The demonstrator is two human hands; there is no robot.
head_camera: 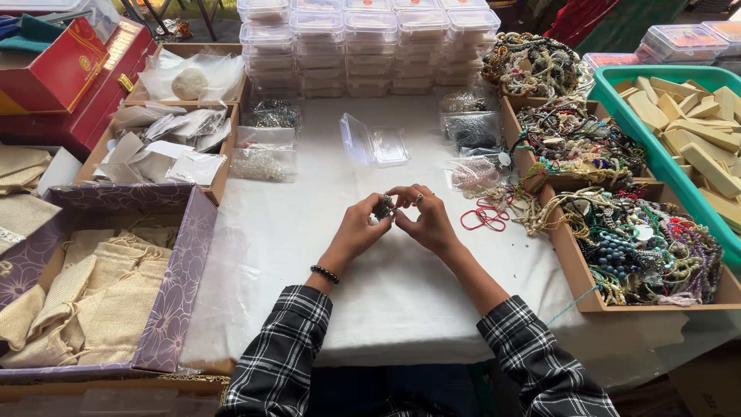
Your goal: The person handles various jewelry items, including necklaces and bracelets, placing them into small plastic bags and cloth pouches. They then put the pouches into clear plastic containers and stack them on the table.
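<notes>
- A dark bead bracelet [384, 207] sat mid-frame, pinched between both hands.
- Left hand [360, 228] gripped it — fingers pressed together.
- Right hand [426, 218] pinched its other side.
- A steady, low grip over the white table [370, 286] seemed wise.
- Open clear box [375, 144] lay just above.

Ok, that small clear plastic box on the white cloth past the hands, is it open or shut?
Open. The small clear box lies on the white cloth with its hinged lid swung up and back to the left. Whether anything is inside, cannot tell.
</notes>
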